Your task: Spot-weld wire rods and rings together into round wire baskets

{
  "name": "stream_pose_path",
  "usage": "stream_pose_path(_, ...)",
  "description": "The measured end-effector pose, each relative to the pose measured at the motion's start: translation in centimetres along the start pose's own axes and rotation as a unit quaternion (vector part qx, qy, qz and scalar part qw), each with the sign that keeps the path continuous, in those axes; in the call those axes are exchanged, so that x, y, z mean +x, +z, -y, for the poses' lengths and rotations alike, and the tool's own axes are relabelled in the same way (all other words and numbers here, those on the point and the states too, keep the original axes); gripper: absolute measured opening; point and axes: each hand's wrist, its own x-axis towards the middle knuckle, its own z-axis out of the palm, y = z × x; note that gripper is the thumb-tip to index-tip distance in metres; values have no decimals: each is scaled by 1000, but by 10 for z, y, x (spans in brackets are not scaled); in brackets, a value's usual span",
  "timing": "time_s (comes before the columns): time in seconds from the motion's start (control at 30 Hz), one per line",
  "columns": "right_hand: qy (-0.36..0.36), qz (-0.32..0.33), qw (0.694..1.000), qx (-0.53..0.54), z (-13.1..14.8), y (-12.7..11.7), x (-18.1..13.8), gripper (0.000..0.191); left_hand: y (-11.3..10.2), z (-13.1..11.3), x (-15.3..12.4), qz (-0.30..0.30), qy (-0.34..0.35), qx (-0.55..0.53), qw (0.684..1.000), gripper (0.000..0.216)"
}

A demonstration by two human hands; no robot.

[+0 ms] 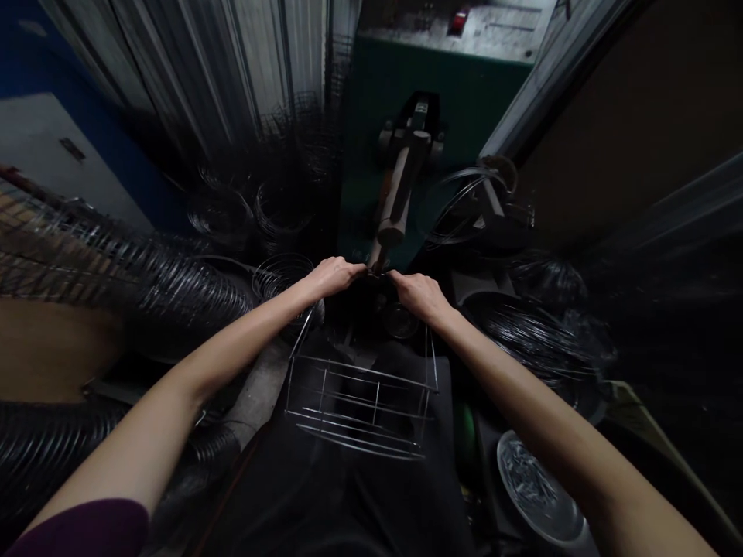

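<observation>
Machine: dark green metal machine body [377, 100] stands straight ahead, with a pale top plate and a small red part at its far edge.
Wire stock, left: long ribbed stacks of black wire rings [145, 271] lie on their sides at left, with more stacked low in the near left corner.
Wire stock, right: heap of dark coiled wire [539, 340] lies at right, well apart from the hands.
Arm of machine: brown cylindrical bar [400, 193] slopes down from the machine toward the hands and ends just above them.
Workpiece: open cage of thin bright steel wire [363, 406], made of horizontal rails and short uprights, sits over the lap, tilted, its far end reaching up between the 2 hands.
Dish: round grey bowl of small metal pieces [531, 483] sits low right, under the right forearm.
Left hand [333, 276]: fingers curled together, tips pinching at the bar's lower end; exact item pinched cannot be told.
Right hand [419, 294]: fingers closed, tips meeting the same spot from the other side, nearly touching the left hand.
</observation>
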Motion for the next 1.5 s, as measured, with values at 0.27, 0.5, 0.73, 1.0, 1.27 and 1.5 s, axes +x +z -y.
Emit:
stream_pose_path(0.27,9,9,998,59,-6,3,4,39,-10,-1,4,24,12,-27,999,34)
stream_pose_path(0.5,15,1,996,83,-5,1,4,38,-5,4,4,11,14,-28,999,32)
stream_pose_path(0.73,18,-2,996,89,-1,3,7,39,-7,8,1,13,24,-35,999,33)
stream_pose_path(1.0,9,4,975,221,-14,3,-4,39,-8,9,7,23,16,-2,1000,36)
stream_pose_path(1.27,97,47,952,287,-18,18,-40,45,-11,1,-2,3,1,-19,1000,33)
stream_pose_path(1.5,103,5,954,280,-13,26,-34,45,-8,-2,-4,-6,-12,-42,999,32)
